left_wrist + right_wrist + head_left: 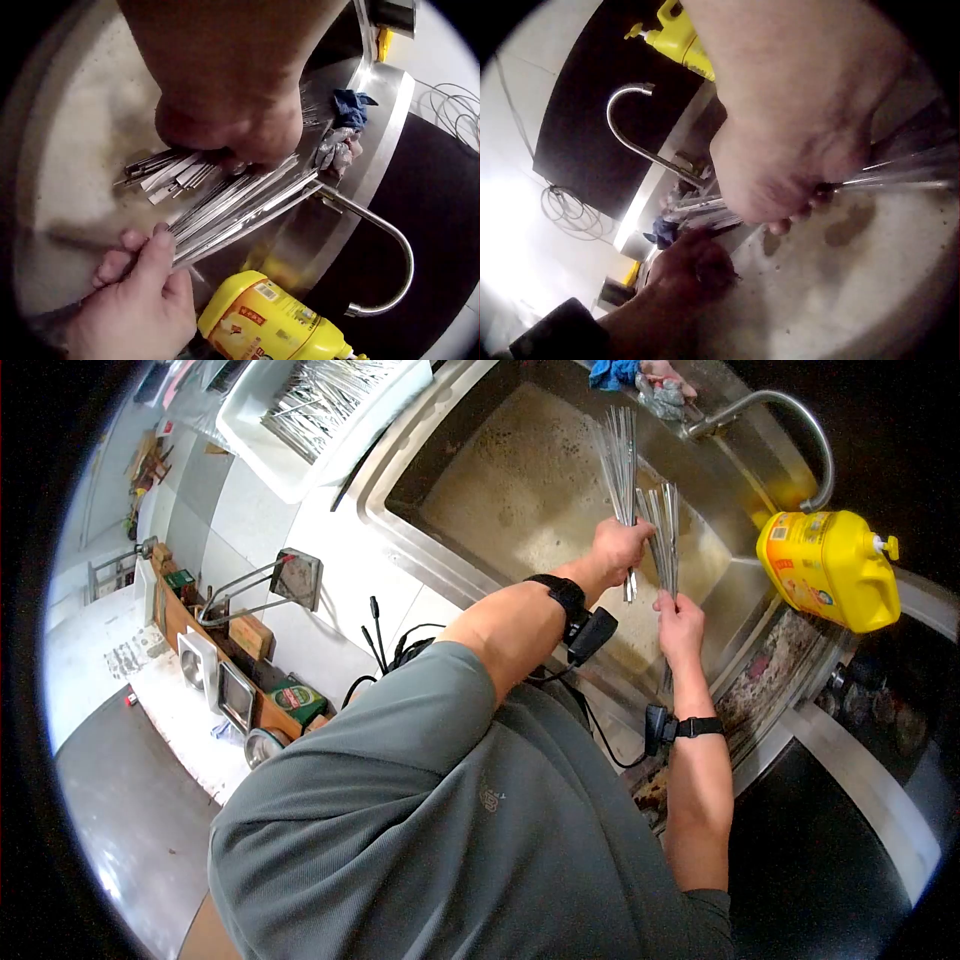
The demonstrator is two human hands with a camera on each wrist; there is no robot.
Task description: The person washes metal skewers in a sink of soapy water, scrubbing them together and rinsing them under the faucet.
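My left hand (618, 550) grips a bundle of thin metal skewers (618, 455) over the sink (405, 485). To its right, my right hand (681, 622) holds a second bundle of metal skewers (664, 525) by the lower end. The two bundles stand side by side, fanning out toward the faucet side. In the left wrist view the fingers of my right hand (135, 300) close around its skewers (240, 214), while the ends of the other bundle (172, 176) poke out below my left hand (232, 127). Cloudy, foamy water (510, 480) lies in the sink beneath.
A curved faucet (825, 445) rises at the sink's far edge, beside blue and grey cloths (660, 395). The yellow pump bottle (825, 570) lies tilted to the right. At upper left, a white bin (285, 475) contains many metal skewers (330, 400). Black cables (400, 650) hang near my left arm.
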